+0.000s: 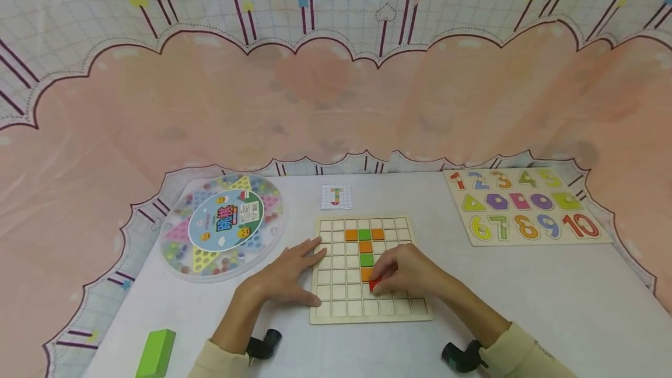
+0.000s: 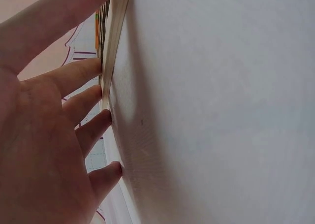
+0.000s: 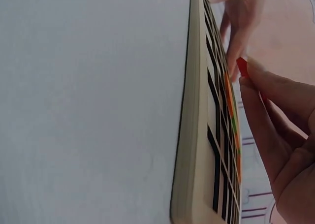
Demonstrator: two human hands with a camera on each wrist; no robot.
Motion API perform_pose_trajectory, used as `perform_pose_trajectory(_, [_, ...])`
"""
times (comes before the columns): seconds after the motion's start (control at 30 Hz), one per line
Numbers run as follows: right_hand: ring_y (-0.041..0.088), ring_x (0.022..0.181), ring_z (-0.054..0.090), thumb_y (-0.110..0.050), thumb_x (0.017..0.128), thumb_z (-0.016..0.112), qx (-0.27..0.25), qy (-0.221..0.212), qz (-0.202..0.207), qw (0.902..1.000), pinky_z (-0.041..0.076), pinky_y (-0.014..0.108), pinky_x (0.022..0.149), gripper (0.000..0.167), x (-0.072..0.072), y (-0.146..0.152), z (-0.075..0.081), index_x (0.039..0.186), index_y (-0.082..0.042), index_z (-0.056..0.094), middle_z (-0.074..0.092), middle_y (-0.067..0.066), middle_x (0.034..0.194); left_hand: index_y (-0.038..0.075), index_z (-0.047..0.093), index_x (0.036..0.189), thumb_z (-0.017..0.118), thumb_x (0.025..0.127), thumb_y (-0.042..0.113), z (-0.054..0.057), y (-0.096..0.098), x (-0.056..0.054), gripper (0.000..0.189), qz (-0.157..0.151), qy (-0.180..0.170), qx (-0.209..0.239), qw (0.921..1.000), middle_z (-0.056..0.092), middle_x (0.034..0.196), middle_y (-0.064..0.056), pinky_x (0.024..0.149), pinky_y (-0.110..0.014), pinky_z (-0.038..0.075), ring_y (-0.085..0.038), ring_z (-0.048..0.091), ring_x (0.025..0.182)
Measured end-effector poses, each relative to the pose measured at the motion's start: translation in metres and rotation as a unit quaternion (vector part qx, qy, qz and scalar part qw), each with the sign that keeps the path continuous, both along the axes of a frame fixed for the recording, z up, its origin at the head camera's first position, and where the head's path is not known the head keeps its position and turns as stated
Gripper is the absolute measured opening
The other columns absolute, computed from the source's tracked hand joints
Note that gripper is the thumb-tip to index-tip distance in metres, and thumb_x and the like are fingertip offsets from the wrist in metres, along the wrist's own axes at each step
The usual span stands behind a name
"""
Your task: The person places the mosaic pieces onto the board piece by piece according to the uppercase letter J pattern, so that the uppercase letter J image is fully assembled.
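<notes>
A square wooden grid board (image 1: pixel 338 292) lies on the white table. Orange and green tiles (image 1: pixel 366 260) fill some of its cells: a short row near the top and a column running down from that row's middle. My right hand (image 1: pixel 410 270) pinches a red tile (image 1: pixel 373 286) between thumb and fingers, just by the lowest orange tile (image 1: pixel 365 275). In the right wrist view the same red tile (image 3: pixel 242 67) shows at the fingertips, over the board. With spread fingers, my left hand (image 1: pixel 280 273) touches the board's left edge; the left wrist view shows those fingers (image 2: pixel 83 74) along the wooden side.
Behind the board lies a small pattern card (image 1: pixel 336 197). A round marble board game (image 1: pixel 175 252) is at the back left, and a number and shape puzzle (image 1: pixel 530 237) at the back right. At the front left stands a green block (image 1: pixel 156 354).
</notes>
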State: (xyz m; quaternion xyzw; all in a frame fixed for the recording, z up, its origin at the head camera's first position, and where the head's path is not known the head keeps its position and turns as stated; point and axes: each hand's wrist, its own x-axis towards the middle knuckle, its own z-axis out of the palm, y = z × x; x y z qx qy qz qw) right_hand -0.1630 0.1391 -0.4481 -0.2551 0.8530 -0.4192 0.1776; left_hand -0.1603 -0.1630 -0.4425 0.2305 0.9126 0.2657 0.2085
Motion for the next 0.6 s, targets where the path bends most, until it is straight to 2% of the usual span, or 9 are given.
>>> perform_pose_trajectory(0.23, [0.002, 0.068, 0.062, -0.015, 0.076, 0.089, -0.002, 0.004, 0.017, 0.9998, 0.057, 0.017, 0.063, 0.012, 0.001, -0.011, -0.002, 0.084, -0.014, 0.081, 0.075, -0.004, 0.081, 0.007, 0.042, 0.155, 0.090, 0.073, 0.033, -0.002, 0.001, -0.002, 0.098, 0.003, 0.003, -0.007, 1.0000, 0.022, 0.172, -0.013, 0.129, -0.064, 0.011, -0.039, 0.017, 0.160])
perform_pose_trajectory(0.6, [0.000, 0.068, 0.060, -0.016, 0.074, 0.090, 0.008, 0.026, 0.006, 0.9996, 0.055, 0.017, 0.063, 0.013, 0.002, -0.017, -0.008, 0.083, -0.014, 0.081, 0.074, -0.006, 0.080, 0.008, 0.042, 0.155, 0.090, 0.073, 0.033, -0.003, 0.001, -0.001, 0.098, 0.006, 0.003, -0.010, 0.9999, 0.022, 0.172, -0.012, 0.129, -0.064, 0.010, -0.038, 0.017, 0.160])
